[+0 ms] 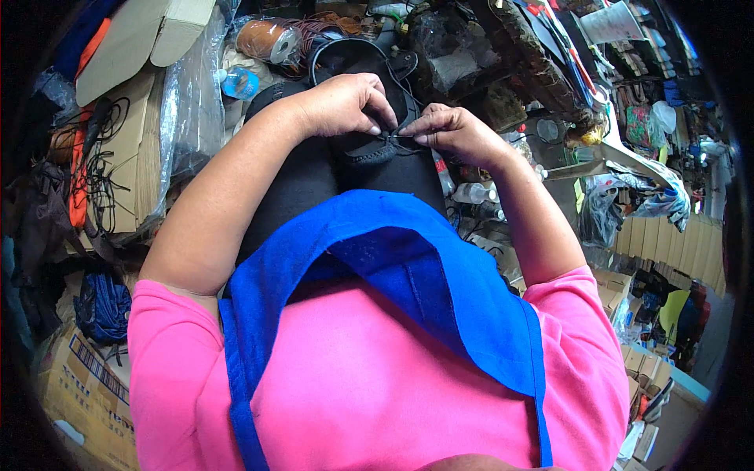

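Head view looks straight down on two bare hands meeting over a black shoe (369,145) that rests on the person's lap. Left hand (345,102) has its grip narrowed to a pinch, thumb and fingertips closed on the shoe's upper edge where a dark thread (404,125) runs across; right hand (455,129) is likewise pinched tight, holding the other end of that thread just beside the left fingertips, so the two grips nearly touch. I cannot make out a needle; it is too small to tell. The shoe lies toe toward the person, its open collar (353,55) pointing away, on dark trousers, with a blue apron (440,275) over a pink shirt (377,392) below. By the look of it the hand-stitching of the seam along the upper is in progress, at the point of drawing a stitch snug. The next move would call for a steady pull by the right hand while the left keeps the leather from puckering, then a fresh entry close beside the last stitch. Farther out, a roll of brown cord (267,39) and a clear bottle (236,81) sit beyond the shoe, cardboard boxes (129,47) and plastic-wrapped sheets (184,110) to the left, and crowded goods to the right.
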Motion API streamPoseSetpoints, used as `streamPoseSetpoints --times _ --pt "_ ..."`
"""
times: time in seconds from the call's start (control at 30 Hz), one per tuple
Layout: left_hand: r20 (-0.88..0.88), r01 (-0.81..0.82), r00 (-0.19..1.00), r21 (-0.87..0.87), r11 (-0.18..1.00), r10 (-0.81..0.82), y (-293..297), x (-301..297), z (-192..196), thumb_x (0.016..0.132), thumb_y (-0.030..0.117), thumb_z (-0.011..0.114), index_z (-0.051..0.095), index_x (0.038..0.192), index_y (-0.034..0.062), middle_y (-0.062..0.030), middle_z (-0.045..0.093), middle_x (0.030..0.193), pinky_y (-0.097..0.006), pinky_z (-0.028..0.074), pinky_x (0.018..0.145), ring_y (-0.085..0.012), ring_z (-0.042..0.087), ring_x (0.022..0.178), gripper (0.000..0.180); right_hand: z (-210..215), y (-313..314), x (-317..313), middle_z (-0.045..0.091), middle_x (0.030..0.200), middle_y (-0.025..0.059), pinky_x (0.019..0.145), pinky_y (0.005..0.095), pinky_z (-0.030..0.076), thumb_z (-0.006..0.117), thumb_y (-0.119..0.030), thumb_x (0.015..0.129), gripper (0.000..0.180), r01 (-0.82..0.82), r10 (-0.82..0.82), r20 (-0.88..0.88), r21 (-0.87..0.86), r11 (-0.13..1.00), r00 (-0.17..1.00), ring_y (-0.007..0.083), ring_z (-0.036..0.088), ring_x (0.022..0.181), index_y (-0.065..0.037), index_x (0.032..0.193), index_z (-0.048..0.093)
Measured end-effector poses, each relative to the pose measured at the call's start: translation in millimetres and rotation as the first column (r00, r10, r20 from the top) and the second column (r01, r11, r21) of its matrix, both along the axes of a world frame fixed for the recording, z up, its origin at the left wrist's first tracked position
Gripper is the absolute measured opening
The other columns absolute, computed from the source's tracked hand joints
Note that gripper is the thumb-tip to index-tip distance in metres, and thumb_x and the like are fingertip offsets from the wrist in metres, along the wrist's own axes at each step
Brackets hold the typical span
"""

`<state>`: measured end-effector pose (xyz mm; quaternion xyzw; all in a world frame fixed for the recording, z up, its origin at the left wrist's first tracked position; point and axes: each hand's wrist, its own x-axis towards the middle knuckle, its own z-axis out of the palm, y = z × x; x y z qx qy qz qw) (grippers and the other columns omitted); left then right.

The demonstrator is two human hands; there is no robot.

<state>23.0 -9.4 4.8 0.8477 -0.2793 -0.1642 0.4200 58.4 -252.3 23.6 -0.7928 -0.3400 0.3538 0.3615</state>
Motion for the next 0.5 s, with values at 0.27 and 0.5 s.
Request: streamPoseSetpoints --times 0.27,0.5 --pt "0.176 -0.184 0.966 -0.056 0.981 0.191 2.3 -18.4 -2.1 0.071 0.002 0.068 0.066 0.102 0.0087 -0.0095 0.052 0.101 -0.034 0.044 0.090 -0.0265 0.055 0.099 0.031 -9.9 22.0 -27.8 0.061 0.083 0.0020 0.072 0.0260 0.048 0.071 -0.006 0.079 0.012 0.174 -0.193 0.124 0.150 0.973 0.973 0.0118 0.060 0.079 -0.005 0.090 0.069" --pt "0.286 -0.472 0.831 -0.090 0.877 0.477 12.3 -79.3 11.8 0.077 -0.013 0.047 0.060 0.114 0.0059 -0.0125 0.049 0.103 -0.031 0.048 0.081 -0.0215 0.059 0.087 0.044 3.5 9.0 -43.7 0.058 0.080 0.0134 0.068 0.0365 0.050 0.067 -0.008 0.078 0.021 0.074 -0.072 0.506 0.016 0.997 0.859 0.0303 0.061 0.074 -0.012 0.098 0.071"
